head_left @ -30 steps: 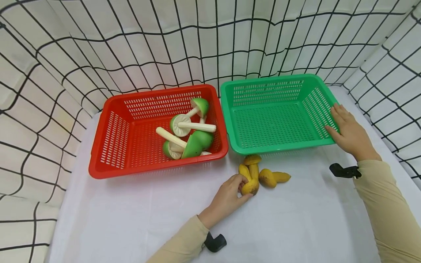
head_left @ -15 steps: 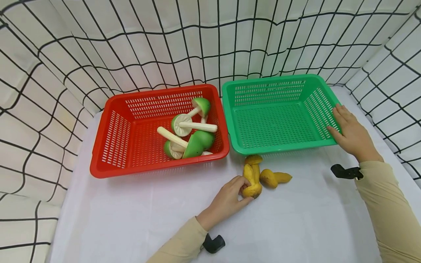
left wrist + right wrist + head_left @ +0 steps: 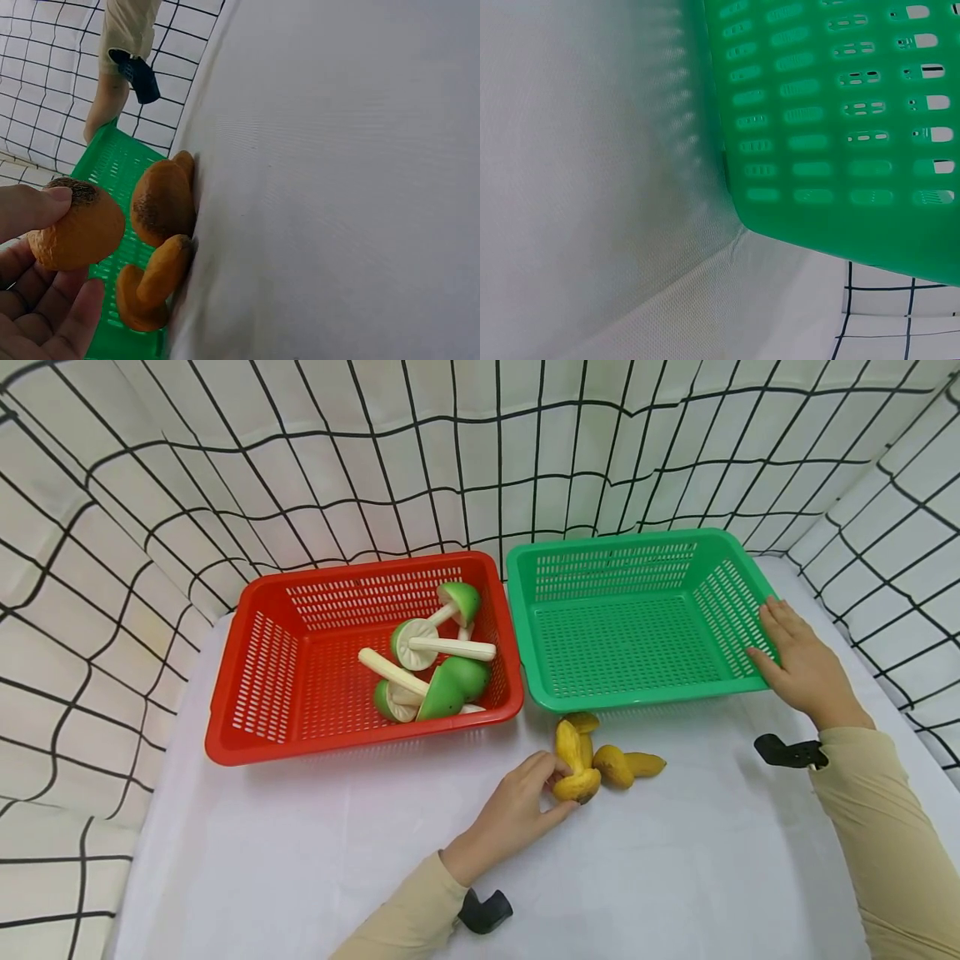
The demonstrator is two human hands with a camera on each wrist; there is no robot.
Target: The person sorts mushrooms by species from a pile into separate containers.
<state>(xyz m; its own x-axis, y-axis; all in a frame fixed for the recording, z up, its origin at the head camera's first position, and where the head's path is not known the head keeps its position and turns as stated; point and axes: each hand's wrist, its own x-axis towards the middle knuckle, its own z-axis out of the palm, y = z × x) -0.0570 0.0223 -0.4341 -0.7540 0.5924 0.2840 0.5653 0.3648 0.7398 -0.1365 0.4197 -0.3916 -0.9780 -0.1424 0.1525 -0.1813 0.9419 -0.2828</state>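
My left hand (image 3: pixel 517 802) pinches a yellow toy mushroom (image 3: pixel 576 785) by its cap, just in front of the green basket (image 3: pixel 615 703). In the left wrist view the thumb presses the dark patch on that cap, and the fingers lie behind it. Two more yellow mushrooms are close by: one (image 3: pixel 581 722) stands partly hidden behind the held one, the other (image 3: pixel 630 766) lies to its right. On the green basket's right rim rests my right hand (image 3: pixel 804 670), fingers extended and holding nothing. The right wrist view shows only the basket's slotted wall (image 3: pixel 817 135) and cloth.
A red basket (image 3: pixel 258 755) stands left of the green one, with several green-capped, white-stemmed mushrooms (image 3: pixel 442 672) heaped in its right half. White cloth (image 3: pixel 300 860) covers the table. Black netting (image 3: pixel 495 460) over white fabric walls the back and sides.
My left hand has gripped the yellow mushroom and raised it slightly, its stem turning away from the hand. The right hand stays on the basket rim.
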